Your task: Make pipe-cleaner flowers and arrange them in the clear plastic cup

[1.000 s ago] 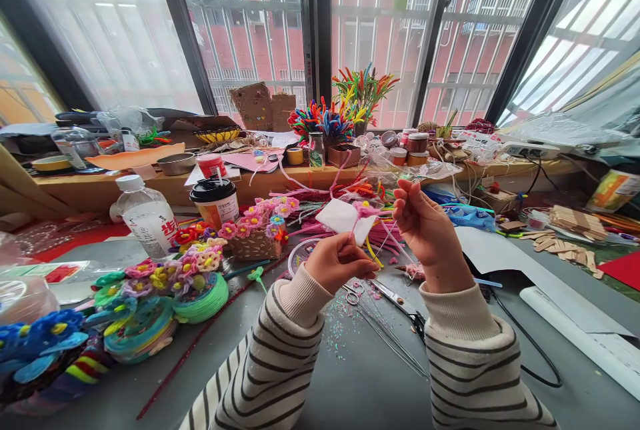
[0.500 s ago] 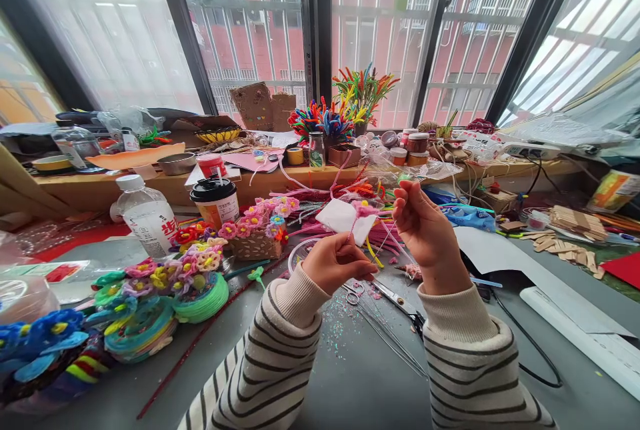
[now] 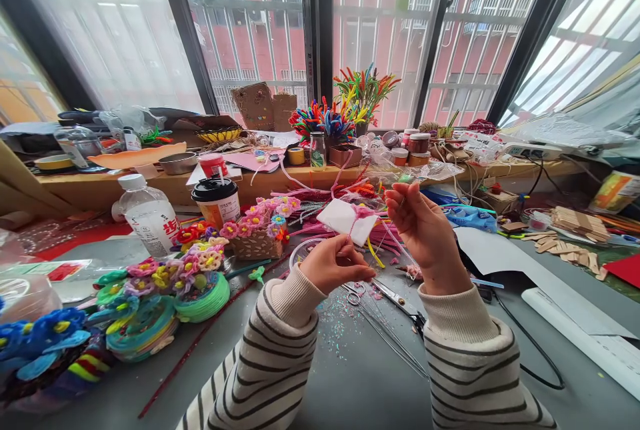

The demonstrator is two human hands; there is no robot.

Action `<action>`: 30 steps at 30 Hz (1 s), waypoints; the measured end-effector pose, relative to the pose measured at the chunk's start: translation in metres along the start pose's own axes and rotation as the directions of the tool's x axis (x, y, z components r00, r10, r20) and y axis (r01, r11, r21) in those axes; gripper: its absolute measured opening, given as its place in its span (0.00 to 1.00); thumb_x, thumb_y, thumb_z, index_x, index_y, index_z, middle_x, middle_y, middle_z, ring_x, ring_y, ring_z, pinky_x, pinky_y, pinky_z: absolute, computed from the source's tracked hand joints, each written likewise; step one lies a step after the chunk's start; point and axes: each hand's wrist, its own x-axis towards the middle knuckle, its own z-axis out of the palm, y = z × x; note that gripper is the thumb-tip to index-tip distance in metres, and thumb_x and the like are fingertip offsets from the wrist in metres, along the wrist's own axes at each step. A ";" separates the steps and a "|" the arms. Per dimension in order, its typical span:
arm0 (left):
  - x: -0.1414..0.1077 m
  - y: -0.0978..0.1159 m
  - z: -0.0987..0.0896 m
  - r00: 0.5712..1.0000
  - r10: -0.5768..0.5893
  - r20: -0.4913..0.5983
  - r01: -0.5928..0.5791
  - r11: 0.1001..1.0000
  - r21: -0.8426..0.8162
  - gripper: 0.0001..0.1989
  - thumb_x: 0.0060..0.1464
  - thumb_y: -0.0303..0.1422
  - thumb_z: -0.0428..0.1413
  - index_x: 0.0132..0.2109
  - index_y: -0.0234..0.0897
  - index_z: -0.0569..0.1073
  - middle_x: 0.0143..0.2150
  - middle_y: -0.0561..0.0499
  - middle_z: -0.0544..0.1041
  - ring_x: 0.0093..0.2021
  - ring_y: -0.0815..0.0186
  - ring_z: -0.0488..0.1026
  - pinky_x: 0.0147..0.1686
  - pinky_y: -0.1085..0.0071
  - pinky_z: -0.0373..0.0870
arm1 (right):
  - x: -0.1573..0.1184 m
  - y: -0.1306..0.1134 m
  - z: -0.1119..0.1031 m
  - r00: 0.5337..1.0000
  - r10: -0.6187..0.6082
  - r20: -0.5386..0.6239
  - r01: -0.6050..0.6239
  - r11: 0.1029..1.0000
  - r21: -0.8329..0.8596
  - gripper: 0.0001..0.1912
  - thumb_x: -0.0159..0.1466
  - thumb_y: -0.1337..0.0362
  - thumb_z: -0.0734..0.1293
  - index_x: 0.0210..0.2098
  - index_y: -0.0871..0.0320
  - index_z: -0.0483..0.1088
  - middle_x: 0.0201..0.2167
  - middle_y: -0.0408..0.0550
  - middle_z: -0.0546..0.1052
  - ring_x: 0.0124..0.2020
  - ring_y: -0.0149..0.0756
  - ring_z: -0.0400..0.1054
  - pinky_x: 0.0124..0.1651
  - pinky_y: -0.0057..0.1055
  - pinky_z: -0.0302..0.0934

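In left hand, flower up, stem steep

Large red characters are standing out on a bottle beyond the left hand and to its left, while small print is running across a paper cup nearer that hand; neither is offering legible words.

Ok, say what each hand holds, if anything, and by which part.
The left hand holds a pink flower by its stem; the right hand apparently pinches a thin strand, which part unclear.
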 end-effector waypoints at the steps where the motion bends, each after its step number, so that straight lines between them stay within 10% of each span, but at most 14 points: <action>1: 0.001 -0.001 -0.001 1.000 0.013 -0.021 -0.013 1.000 0.006 0.25 0.32 0.28 0.64 0.20 0.37 0.51 0.21 0.50 0.77 0.23 0.69 0.73 0.24 0.74 0.66 | 0.000 0.002 0.002 1.000 -0.003 0.000 0.003 1.000 0.000 0.09 0.51 0.58 0.70 0.26 0.58 0.74 0.23 0.40 0.79 0.24 0.22 0.73 0.29 0.14 0.68; 9: 0.007 -0.009 0.000 0.940 0.170 -0.294 -0.211 0.971 -0.114 0.24 0.31 0.27 0.65 0.22 0.37 0.52 0.24 0.49 0.78 0.24 0.68 0.74 0.25 0.74 0.68 | -0.005 0.023 0.014 0.999 0.010 0.036 -0.010 1.000 0.004 0.09 0.52 0.57 0.69 0.29 0.57 0.74 0.26 0.41 0.79 0.26 0.24 0.73 0.31 0.17 0.67; 30: -0.002 -0.004 0.002 0.941 0.217 -0.259 -0.229 0.973 -0.016 0.20 0.37 0.29 0.62 0.23 0.36 0.55 0.23 0.51 0.76 0.24 0.68 0.74 0.24 0.74 0.68 | -0.005 0.015 0.012 0.999 0.038 -0.019 -0.040 0.993 -0.114 0.08 0.52 0.58 0.68 0.25 0.57 0.74 0.21 0.42 0.78 0.23 0.25 0.72 0.28 0.19 0.67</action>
